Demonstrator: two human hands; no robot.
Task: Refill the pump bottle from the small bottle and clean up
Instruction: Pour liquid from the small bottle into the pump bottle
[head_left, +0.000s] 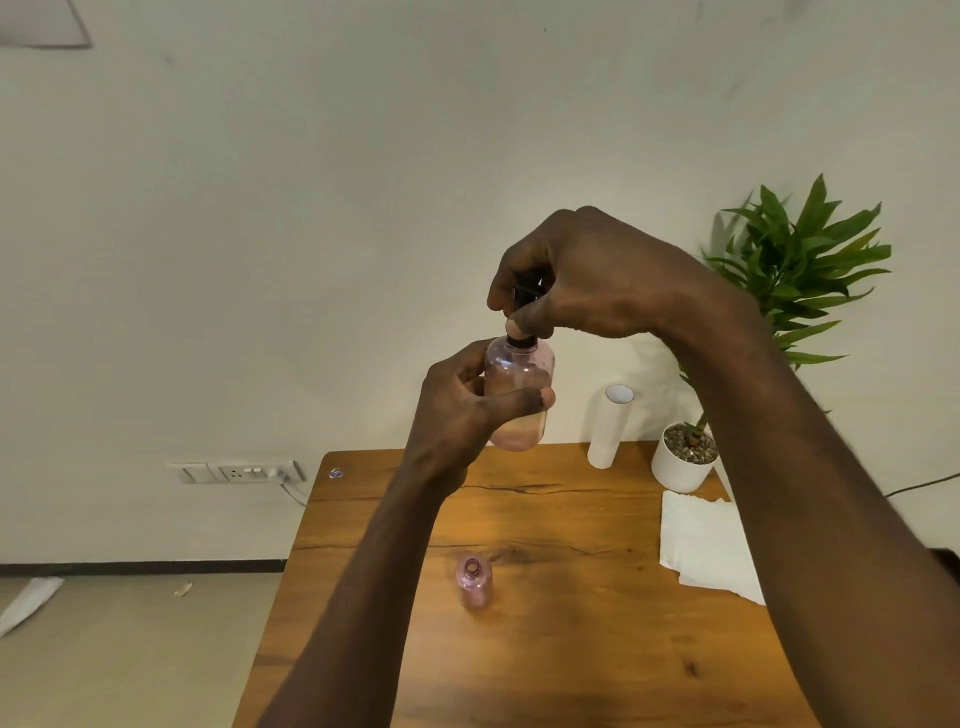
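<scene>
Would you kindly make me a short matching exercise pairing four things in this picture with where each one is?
Things:
1. pump bottle
2. small bottle
3. paper towel sheet
4. potted plant

Places:
A. lying flat near the table's right edge
B. held up in the hands
C. standing uncapped at mid table
D. at the table's far right corner

Pairs: 1-B, 2-C, 3-A, 4-D

Table's near half lies open past the small bottle; tissue, roll, plant seemingly crowd far right.
</scene>
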